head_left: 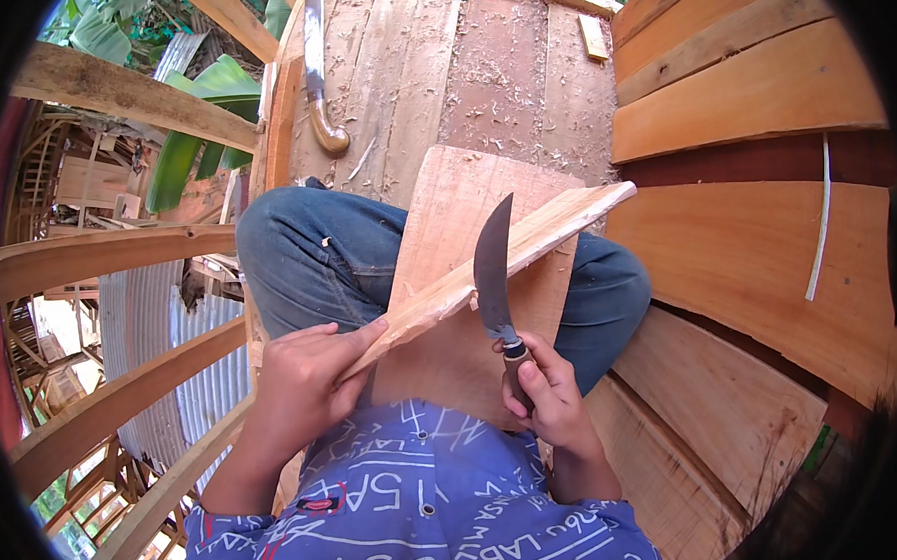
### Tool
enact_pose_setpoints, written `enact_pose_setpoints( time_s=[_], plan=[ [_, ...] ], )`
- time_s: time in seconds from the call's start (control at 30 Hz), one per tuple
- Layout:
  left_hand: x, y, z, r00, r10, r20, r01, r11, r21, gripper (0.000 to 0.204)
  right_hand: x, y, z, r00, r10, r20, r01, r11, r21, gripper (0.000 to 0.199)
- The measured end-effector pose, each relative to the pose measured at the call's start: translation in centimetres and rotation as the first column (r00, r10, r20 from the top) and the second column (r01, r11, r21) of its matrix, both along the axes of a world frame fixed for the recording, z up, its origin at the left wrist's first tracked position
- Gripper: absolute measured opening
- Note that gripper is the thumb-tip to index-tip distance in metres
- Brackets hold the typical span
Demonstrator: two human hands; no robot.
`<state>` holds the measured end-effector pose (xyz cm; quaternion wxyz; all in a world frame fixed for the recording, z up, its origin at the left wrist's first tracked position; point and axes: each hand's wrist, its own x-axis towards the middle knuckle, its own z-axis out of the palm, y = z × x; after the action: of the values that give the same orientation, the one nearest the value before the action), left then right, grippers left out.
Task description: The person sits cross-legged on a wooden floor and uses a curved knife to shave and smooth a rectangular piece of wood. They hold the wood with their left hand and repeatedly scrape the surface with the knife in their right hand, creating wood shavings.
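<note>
Blue patterned cloth of the person's shirt [418, 502] fills the bottom of the head view, closest to the lens. Just above it, the left hand [308, 381] has its grip clenched around the near end of a long pale wood strip [498, 263], thumb lying along the strip's top edge. That strip slants up and to the right, across a wider flat board [446, 220] that leans on the person's lap, over knees in blue jeans [307, 256]. The right hand [549, 396] is closed tight on the dark handle of a knife [492, 268]; its curved blade points upward and its edge rests against the strip about midway along. Beyond the knees lies a plank floor [500, 78] strewn with wood shavings. A second big blade with a curved wooden handle [316, 71] rests on the floor's left edge, well apart from both hands. Wide orange-brown planks [751, 97] curve along the right side.
</note>
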<state>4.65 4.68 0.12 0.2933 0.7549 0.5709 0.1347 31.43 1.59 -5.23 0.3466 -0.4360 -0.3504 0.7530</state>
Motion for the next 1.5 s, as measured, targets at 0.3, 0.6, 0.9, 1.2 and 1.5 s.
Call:
enact_pose_setpoints(
  time_s=[0.3, 0.6, 0.9, 1.2, 1.5],
  plan=[
    [-0.5, -0.5, -0.4, 1.0, -0.01, -0.016, 0.01, 1.0, 0.012, 0.037, 0.4, 0.8, 0.6, 0.97, -0.143, -0.195, 0.117, 0.984, -0.136, 0.047],
    [-0.1, -0.5, -0.2, 1.0, -0.007, -0.022, 0.008, 0.999, 0.05, 0.033, 0.4, -1.6, -0.2, 0.906, -0.423, 0.023, 0.418, 0.902, 0.108, 0.041],
    [-0.2, -0.7, -0.5, 1.0, 0.031, -0.004, -0.031, 0.998, 0.055, 0.028, -0.4, -0.9, 0.6, 0.919, -0.39, 0.052, 0.383, 0.917, 0.11, 0.044],
    [-0.3, -0.6, -0.8, 1.0, -0.003, 0.006, 0.002, 0.997, 0.074, 0.029, -0.6, -1.4, 0.0, 0.973, -0.194, 0.123, 0.183, 0.978, 0.098, 0.045],
    [-0.4, -0.5, -0.6, 1.0, -0.003, 0.003, 0.003, 0.998, 0.057, 0.029, -0.2, -1.5, 0.3, 0.975, -0.173, 0.139, 0.163, 0.983, 0.083, 0.044]
  ],
)
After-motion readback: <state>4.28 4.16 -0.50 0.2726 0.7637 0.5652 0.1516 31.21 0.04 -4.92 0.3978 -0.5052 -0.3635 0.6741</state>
